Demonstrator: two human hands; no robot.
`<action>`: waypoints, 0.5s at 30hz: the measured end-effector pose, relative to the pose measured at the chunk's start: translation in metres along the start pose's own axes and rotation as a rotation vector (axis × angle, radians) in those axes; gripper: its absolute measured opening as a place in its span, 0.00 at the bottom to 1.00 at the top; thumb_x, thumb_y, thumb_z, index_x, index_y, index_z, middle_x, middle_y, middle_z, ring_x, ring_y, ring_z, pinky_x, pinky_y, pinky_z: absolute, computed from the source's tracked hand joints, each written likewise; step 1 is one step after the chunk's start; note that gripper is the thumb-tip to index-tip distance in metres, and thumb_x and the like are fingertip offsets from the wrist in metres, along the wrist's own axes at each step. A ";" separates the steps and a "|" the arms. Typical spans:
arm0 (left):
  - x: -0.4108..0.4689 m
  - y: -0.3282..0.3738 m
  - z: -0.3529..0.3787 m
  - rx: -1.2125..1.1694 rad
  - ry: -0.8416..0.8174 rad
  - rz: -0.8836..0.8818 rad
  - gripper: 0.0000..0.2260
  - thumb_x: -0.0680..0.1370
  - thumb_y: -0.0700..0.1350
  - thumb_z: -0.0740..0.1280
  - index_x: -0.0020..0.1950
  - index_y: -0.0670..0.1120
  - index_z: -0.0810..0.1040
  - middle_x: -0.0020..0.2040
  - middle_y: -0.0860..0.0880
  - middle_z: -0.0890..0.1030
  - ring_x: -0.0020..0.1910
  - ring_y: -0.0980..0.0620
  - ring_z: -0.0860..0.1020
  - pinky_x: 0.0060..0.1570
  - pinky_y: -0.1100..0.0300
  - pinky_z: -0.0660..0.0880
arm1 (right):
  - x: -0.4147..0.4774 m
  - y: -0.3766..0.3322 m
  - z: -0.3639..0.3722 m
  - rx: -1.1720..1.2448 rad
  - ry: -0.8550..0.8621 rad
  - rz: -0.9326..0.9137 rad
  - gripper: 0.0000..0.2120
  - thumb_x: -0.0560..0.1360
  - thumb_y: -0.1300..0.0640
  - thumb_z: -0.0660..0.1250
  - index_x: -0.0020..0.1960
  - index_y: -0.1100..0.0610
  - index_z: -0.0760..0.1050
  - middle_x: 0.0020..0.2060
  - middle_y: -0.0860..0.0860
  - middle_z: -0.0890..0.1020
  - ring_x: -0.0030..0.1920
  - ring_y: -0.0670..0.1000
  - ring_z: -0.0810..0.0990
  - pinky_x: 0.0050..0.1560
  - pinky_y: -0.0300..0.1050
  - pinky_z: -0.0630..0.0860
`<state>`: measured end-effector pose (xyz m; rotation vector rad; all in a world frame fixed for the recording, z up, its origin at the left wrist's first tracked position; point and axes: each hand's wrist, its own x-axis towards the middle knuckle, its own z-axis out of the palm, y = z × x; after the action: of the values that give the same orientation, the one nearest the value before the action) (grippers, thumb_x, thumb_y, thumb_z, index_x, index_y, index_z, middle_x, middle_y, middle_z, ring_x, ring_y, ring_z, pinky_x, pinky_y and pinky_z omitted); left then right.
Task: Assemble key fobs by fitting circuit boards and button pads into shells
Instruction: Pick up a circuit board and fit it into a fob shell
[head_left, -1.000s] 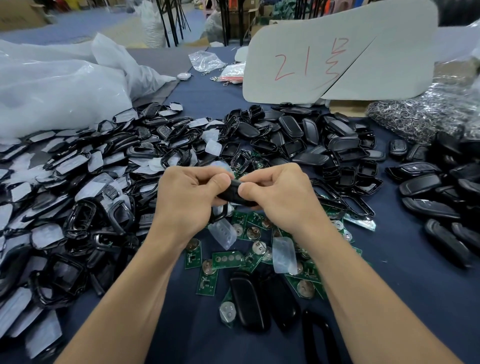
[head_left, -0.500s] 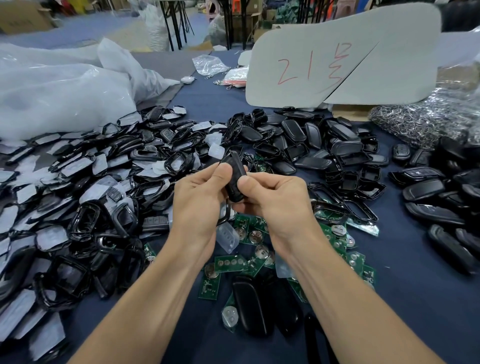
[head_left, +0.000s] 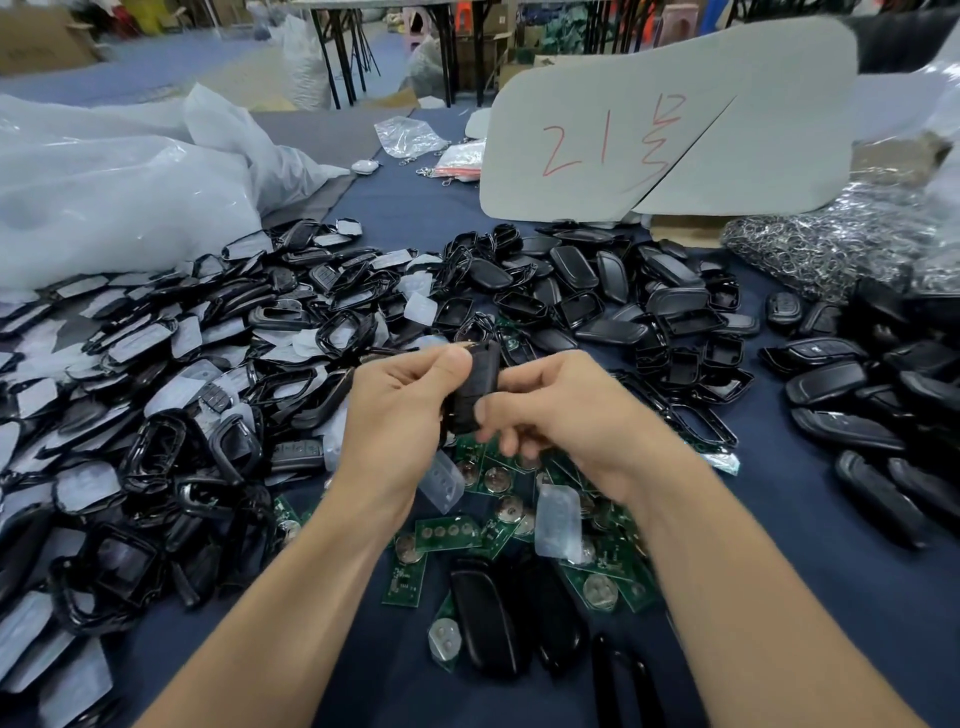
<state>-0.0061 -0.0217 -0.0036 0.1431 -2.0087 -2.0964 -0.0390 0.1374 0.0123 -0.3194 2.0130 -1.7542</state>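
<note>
A black key fob shell (head_left: 475, 387) stands nearly upright in mid-air over the table's middle. My left hand (head_left: 400, 415) grips its left side, thumb on the upper edge. My right hand (head_left: 566, 415) pinches the lower right edge with thumb and curled fingers. Beneath the hands lie several green circuit boards (head_left: 449, 532) with round coin cells. Translucent button pads (head_left: 558, 522) lie among them. Whether anything sits inside the held shell is hidden.
A big heap of black frames and pads (head_left: 171, 395) fills the left. Shell halves (head_left: 613, 306) pile up behind, closed fobs (head_left: 852, 431) lie at the right. A grey card (head_left: 665, 135), plastic bags (head_left: 104, 197) and metal rings (head_left: 841, 244) stand at the back. Dark shells (head_left: 483, 613) lie near the front.
The shell has turned from lying flat between both hands to standing nearly upright. Both hands shifted slightly forward with it.
</note>
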 end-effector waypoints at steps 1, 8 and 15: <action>-0.001 0.000 0.002 0.005 0.004 0.007 0.13 0.84 0.42 0.66 0.46 0.47 0.90 0.45 0.42 0.88 0.43 0.48 0.86 0.42 0.57 0.83 | -0.001 -0.002 -0.011 0.018 0.027 -0.018 0.05 0.74 0.68 0.73 0.41 0.61 0.85 0.34 0.57 0.85 0.31 0.48 0.76 0.31 0.37 0.72; 0.000 0.001 0.002 0.240 0.172 0.063 0.08 0.81 0.46 0.72 0.45 0.54 0.89 0.44 0.62 0.87 0.42 0.46 0.84 0.50 0.48 0.84 | -0.012 -0.001 -0.073 0.684 0.394 -0.305 0.18 0.72 0.59 0.76 0.61 0.56 0.82 0.55 0.52 0.87 0.50 0.48 0.85 0.52 0.41 0.81; -0.002 -0.002 0.003 0.407 0.215 0.166 0.11 0.78 0.47 0.74 0.47 0.66 0.86 0.40 0.53 0.87 0.40 0.46 0.83 0.43 0.56 0.79 | 0.023 0.025 -0.043 -0.692 0.527 -0.127 0.21 0.81 0.57 0.64 0.73 0.47 0.75 0.69 0.51 0.78 0.56 0.52 0.79 0.66 0.50 0.76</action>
<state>-0.0048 -0.0185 -0.0053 0.2496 -2.1993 -1.4866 -0.0765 0.1690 -0.0125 -0.2045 3.0180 -1.2239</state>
